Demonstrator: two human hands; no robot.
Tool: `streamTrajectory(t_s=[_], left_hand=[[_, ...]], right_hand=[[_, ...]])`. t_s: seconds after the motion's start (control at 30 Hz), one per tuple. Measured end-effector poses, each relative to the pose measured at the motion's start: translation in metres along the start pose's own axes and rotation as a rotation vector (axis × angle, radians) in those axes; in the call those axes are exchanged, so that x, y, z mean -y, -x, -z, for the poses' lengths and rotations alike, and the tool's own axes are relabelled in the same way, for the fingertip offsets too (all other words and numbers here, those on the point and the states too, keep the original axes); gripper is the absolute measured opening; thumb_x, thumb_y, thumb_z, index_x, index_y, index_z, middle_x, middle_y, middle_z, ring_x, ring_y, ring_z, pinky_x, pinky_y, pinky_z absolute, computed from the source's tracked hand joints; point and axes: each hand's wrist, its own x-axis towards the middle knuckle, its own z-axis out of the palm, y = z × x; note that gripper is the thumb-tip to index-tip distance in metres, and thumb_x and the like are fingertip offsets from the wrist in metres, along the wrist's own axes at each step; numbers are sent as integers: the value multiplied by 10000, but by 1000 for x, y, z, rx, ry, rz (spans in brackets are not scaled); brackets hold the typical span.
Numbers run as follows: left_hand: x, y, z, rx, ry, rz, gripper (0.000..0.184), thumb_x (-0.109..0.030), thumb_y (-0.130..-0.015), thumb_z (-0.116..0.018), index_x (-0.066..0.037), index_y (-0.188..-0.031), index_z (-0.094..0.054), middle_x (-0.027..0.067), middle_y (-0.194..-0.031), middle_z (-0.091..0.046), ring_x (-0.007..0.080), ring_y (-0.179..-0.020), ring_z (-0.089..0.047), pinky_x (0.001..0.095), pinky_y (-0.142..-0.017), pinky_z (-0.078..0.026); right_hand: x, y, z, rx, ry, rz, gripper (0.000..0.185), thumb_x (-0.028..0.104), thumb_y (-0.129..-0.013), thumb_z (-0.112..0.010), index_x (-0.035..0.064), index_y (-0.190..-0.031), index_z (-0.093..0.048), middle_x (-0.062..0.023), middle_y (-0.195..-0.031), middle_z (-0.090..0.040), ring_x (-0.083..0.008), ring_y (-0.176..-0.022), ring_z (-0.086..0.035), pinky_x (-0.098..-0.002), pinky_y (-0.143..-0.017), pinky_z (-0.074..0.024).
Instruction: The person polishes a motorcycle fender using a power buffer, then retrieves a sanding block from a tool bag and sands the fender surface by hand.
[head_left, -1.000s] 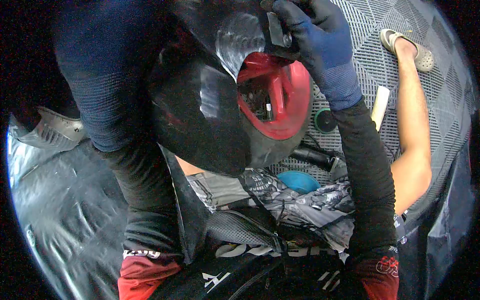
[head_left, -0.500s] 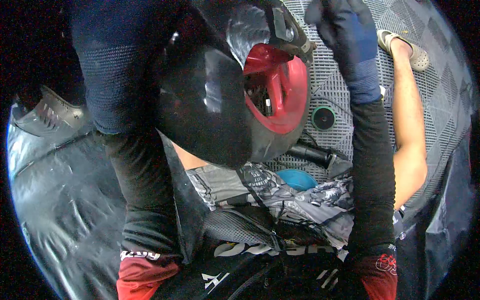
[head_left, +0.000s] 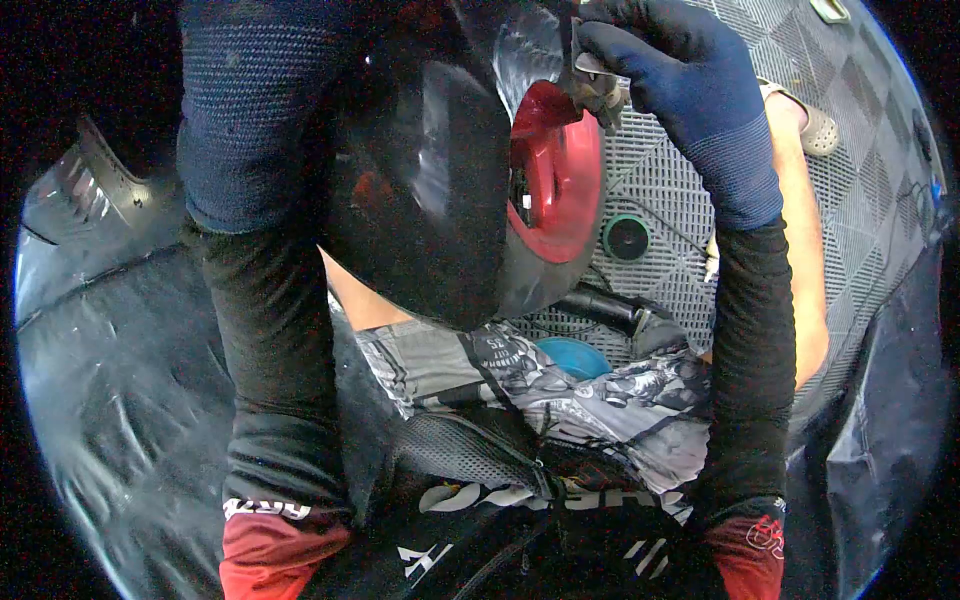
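A large rounded glossy black shell with a red, opening-like section (head_left: pixel 565 190) stands in front of me, tilted over my lap. My right hand (head_left: pixel 690 90), in a dark blue knitted glove, is at the shell's upper right edge. Its thumb and fingers are closed round a small flat piece with a pale edge, whose kind I cannot make out. Clear wrinkled film (head_left: pixel 528 50) lies on the shell close by. On the left, my left hand (head_left: pixel 260 120) wears the same glove and reaches up beside the shell. Its fingers are lost in the dark.
Grey interlocking floor tiles (head_left: pixel 850 150) spread to the right. A round green-rimmed black disc (head_left: pixel 627 238), a black cylindrical tool (head_left: pixel 605 308) and a blue round object (head_left: pixel 574 357) lie between my legs. Black sheeting (head_left: pixel 130 400) covers the left side; a sandal (head_left: pixel 820 132) is on my right foot.
My right hand has come down and left to the shell's edge, its fingers now closed there. The shell and my left arm have shifted slightly in view.
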Motion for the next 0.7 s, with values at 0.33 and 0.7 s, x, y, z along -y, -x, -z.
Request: streamTrajectory(t_s=[0.33,0.7], left_hand=[[6,6,5,-29,13,34,193,-110,-980,-661,0,-1127,-719,66,-975,-716,154,-922,-672,283,-826,-523],[6,14,4,13,-6,43,197,-115,-974,-667,-1,-1125,-720,70,-972,-717,158,-919,-674,285,-826,-525]], right_hand=[[3,-9,-1,27,192,129,125,140,-899,-667,16,-887,-651,-138,-728,-649,-221,-658,-638,-357,-644,-495],[-24,-6,-14,-7,152,193,143,168,-916,-658,28,-935,-636,-105,-690,-605,-220,-597,-597,-361,-581,-469]])
